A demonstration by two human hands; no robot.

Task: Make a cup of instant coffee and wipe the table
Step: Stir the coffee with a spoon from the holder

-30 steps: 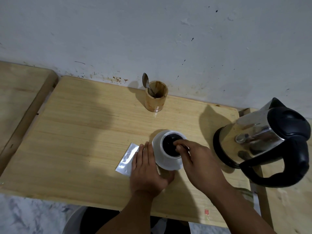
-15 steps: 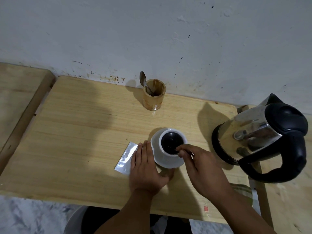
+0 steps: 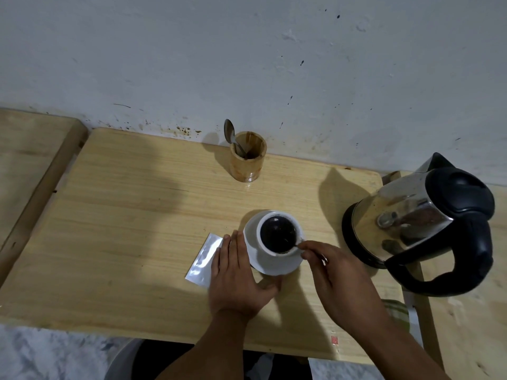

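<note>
A white cup (image 3: 277,252) full of dark coffee stands on a white saucer (image 3: 253,255) near the middle of the wooden table (image 3: 131,229). My right hand (image 3: 337,272) pinches the handle of a small spoon (image 3: 297,246) whose bowl dips into the coffee at the cup's near right rim. My left hand (image 3: 237,278) lies flat on the table against the saucer's left edge, fingers together, thumb under the saucer's near side. It partly covers a silver coffee sachet (image 3: 204,259).
A steel kettle (image 3: 419,223) with a black lid and handle stands at the right. A wooden holder (image 3: 248,160) with another spoon (image 3: 230,133) sits by the wall. A checked cloth (image 3: 396,311) shows at the right table edge. A second table (image 3: 24,154) adjoins on the left.
My right hand has moved the spoon round from the cup's far right side to its near right rim. The left hand has stayed put beside the saucer.
</note>
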